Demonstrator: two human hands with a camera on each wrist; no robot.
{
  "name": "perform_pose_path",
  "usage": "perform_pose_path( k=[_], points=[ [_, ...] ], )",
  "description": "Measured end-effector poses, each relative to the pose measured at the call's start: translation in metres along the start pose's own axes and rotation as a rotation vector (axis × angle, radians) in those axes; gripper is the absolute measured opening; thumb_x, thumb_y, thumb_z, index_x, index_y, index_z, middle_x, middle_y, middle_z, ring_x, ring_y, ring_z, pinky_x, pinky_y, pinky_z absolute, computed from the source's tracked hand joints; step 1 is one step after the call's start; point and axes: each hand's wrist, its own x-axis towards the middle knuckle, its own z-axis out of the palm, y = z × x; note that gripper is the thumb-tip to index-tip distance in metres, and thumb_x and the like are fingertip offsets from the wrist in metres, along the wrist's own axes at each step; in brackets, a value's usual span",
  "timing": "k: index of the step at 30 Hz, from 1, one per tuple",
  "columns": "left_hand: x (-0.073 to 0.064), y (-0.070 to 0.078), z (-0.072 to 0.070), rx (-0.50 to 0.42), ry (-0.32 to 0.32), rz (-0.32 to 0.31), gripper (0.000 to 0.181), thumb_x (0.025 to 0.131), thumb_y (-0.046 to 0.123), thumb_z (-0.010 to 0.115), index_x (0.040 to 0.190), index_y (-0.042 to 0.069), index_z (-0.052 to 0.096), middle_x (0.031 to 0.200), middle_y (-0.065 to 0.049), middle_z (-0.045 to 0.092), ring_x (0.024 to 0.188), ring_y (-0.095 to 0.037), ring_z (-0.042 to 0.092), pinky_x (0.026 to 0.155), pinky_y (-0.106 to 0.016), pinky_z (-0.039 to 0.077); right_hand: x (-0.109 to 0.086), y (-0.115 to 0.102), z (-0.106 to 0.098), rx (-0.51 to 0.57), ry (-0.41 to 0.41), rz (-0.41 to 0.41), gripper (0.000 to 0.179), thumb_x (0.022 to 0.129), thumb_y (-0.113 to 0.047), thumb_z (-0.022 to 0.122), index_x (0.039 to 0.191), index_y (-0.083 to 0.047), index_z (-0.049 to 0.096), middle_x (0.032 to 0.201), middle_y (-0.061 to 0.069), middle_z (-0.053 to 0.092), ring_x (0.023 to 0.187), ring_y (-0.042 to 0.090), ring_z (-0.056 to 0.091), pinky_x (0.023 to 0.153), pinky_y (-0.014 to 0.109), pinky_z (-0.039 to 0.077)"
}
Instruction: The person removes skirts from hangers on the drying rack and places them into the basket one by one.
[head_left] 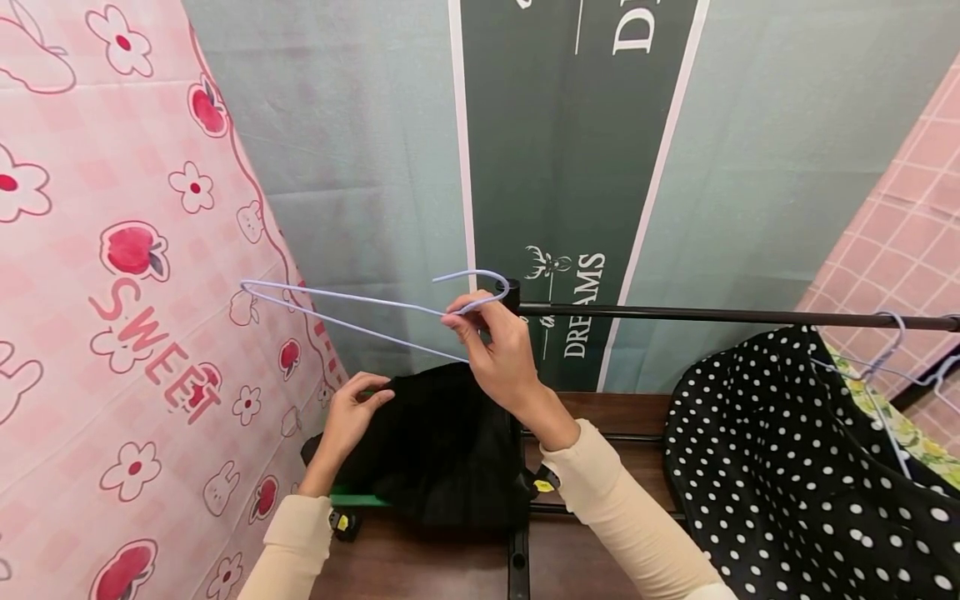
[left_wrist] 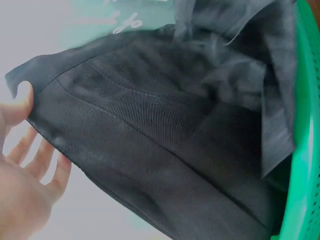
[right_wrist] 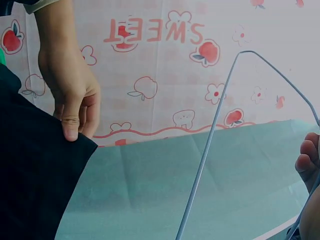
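My right hand (head_left: 498,354) pinches a thin lavender wire hanger (head_left: 337,293) at the neck, just below its hook. The hanger stretches out to the left, and its right part is hidden behind this hand. A black garment (head_left: 442,450) bunches up in a green basket (left_wrist: 302,130). In the left wrist view, my left hand (left_wrist: 30,165) pinches a corner of this garment (left_wrist: 130,125) between thumb and fingers. The same corner of the garment (right_wrist: 45,165) shows beneath the thumb in the right wrist view, apart from the hanger (right_wrist: 207,145).
A black clothes rail (head_left: 675,313) runs off to the right from an upright post. A black polka-dot garment (head_left: 757,433) hangs there, beside a yellow floral one (head_left: 911,417). Pink printed cloth (head_left: 127,333) lines the left side, and a grey-green curtain (head_left: 360,167) covers the back.
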Motion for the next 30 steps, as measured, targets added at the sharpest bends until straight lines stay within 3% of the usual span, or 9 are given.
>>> perform_pose_path(
  k=[8,15,23,30],
  points=[
    [-0.012,-0.005,0.005,0.003,-0.098,-0.118,0.023,0.101,0.016,0.076,0.122,0.008,0.077,0.121,-0.013,0.076,0.098,-0.010,0.072,0.083,-0.023,0.057,-0.004,0.000,0.000,-0.003,-0.009,0.027,0.011,0.102,-0.007,0.071,0.107,0.002,0.067,0.090,0.011,0.070,0.068,0.014,0.057,0.067,0.024,0.051],
    [-0.021,-0.012,0.014,0.024,-0.181,-0.103,0.023,0.099,0.014,0.077,0.121,0.008,0.077,0.119,-0.014,0.076,0.105,-0.027,0.074,0.086,-0.027,0.058,-0.006,-0.001,0.002,0.009,-0.014,0.030,0.009,0.100,-0.002,0.072,0.107,0.001,0.068,0.091,0.010,0.070,0.068,0.013,0.057,0.066,0.024,0.050],
    [-0.029,-0.020,0.032,0.090,-0.273,-0.105,0.024,0.097,0.010,0.078,0.120,0.004,0.075,0.118,-0.011,0.076,0.107,-0.026,0.072,0.090,-0.034,0.059,-0.010,0.001,0.001,-0.002,-0.017,0.029,0.021,0.107,-0.020,0.065,0.107,0.001,0.068,0.091,0.010,0.069,0.069,0.014,0.057,0.066,0.025,0.051],
    [-0.044,-0.031,0.051,0.180,-0.397,-0.079,0.018,0.097,0.013,0.079,0.115,0.010,0.077,0.122,-0.007,0.075,0.113,-0.032,0.071,0.094,-0.045,0.059,-0.014,0.003,-0.001,-0.009,-0.029,0.046,0.019,0.106,-0.018,0.066,0.107,0.000,0.068,0.093,0.010,0.070,0.070,0.014,0.059,0.067,0.024,0.050]
  ],
)
